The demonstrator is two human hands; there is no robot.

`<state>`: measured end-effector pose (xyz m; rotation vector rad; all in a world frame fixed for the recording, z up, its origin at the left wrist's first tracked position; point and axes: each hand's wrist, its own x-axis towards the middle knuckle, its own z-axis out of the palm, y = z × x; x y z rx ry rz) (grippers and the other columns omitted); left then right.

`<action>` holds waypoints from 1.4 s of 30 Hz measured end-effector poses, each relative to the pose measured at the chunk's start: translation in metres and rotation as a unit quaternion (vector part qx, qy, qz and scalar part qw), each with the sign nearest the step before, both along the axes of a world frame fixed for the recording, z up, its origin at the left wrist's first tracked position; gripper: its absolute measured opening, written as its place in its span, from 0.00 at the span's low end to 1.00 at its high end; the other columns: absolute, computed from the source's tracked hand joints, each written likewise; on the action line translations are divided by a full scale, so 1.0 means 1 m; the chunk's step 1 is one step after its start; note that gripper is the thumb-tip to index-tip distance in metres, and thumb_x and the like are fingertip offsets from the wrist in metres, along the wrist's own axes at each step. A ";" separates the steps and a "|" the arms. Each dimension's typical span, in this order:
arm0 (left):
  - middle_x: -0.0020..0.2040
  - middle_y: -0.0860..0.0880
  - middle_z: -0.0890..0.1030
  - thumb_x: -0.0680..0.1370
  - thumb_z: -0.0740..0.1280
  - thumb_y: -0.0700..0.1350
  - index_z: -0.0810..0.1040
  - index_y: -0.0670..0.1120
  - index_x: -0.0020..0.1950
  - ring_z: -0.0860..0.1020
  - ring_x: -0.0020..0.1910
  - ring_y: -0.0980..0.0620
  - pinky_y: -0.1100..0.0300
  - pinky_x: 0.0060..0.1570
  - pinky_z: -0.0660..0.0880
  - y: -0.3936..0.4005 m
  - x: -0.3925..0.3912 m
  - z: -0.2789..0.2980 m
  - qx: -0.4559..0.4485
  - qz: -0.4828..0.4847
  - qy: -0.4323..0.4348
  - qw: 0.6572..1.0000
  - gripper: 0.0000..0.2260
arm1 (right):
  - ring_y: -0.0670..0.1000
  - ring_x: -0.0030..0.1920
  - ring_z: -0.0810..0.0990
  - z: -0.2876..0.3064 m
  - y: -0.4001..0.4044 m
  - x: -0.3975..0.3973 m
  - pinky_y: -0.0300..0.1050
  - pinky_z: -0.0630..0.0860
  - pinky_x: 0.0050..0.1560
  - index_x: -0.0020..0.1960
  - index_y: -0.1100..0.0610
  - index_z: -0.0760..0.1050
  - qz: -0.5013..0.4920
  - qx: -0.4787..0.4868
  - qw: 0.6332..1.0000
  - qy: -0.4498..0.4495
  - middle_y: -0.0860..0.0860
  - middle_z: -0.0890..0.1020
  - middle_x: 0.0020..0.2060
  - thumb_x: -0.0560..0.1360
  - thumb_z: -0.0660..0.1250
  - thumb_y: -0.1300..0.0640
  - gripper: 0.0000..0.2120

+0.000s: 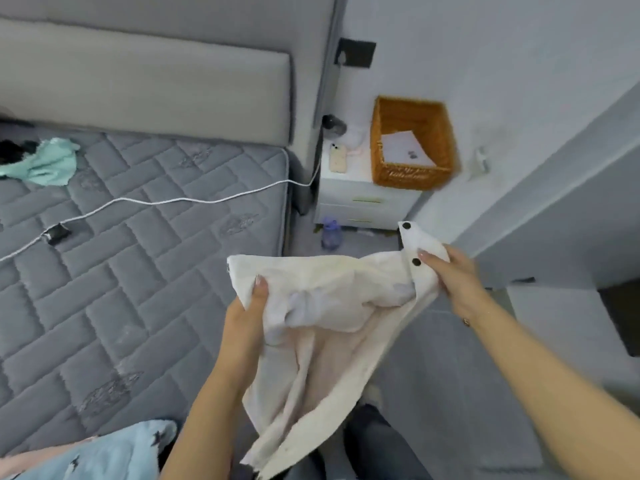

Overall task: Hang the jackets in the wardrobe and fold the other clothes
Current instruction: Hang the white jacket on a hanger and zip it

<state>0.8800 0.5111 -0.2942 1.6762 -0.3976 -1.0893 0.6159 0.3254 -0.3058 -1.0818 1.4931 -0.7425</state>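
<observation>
A: Cream cloth, that's the jacket (332,306), held in the air beside the right edge of the mattress (145,271), over the strip of floor between the bed and the wall.

B: How much room around it?

A: The strip is narrow. The white nightstand (363,199) stands at its far end with a woven orange basket (412,143) and a phone (337,157) on top, and a purple bottle (330,233) sits on the floor at its foot. The mattress has open quilted surface next to the jacket; a white cable (173,201) crosses it further up, and a teal garment (45,164) lies well apart near the headboard.

B: The hands?

A: The left hand (247,317) pinches one upper corner, thumb on top. The right hand (453,282) grips the buttoned edge, fingers curled round it.

B: And the jacket's look?

A: Two dark buttons (416,261) show on the placket by the right hand. It's stretched between the hands, rumpled in the middle, the rest hanging down toward the person's legs.
</observation>
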 end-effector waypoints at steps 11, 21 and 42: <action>0.45 0.54 0.86 0.81 0.62 0.54 0.83 0.49 0.50 0.83 0.45 0.59 0.70 0.38 0.76 -0.155 -0.168 0.098 -0.150 -0.229 -0.142 0.951 0.13 | 0.47 0.36 0.74 0.046 -0.018 -0.254 0.38 0.68 0.36 0.43 0.57 0.74 -0.165 -0.104 0.978 0.072 0.50 0.76 0.36 0.81 0.63 0.54 0.10; 0.35 0.55 0.82 0.80 0.63 0.55 0.78 0.47 0.38 0.78 0.32 0.63 0.60 0.36 0.71 -0.299 -0.353 0.130 -0.207 -0.310 -0.246 0.895 0.16 | 0.48 0.53 0.81 0.070 -0.089 -0.462 0.45 0.74 0.57 0.55 0.54 0.79 -0.250 -0.084 0.964 -0.026 0.50 0.84 0.52 0.83 0.58 0.49 0.14; 0.51 0.45 0.84 0.80 0.61 0.60 0.80 0.46 0.58 0.82 0.48 0.45 0.53 0.48 0.79 -0.532 -0.768 0.182 -0.184 -0.739 -0.069 0.644 0.20 | 0.55 0.58 0.77 0.184 -0.163 -0.742 0.47 0.75 0.57 0.65 0.63 0.72 -0.650 -0.078 0.756 0.013 0.56 0.77 0.55 0.80 0.65 0.55 0.18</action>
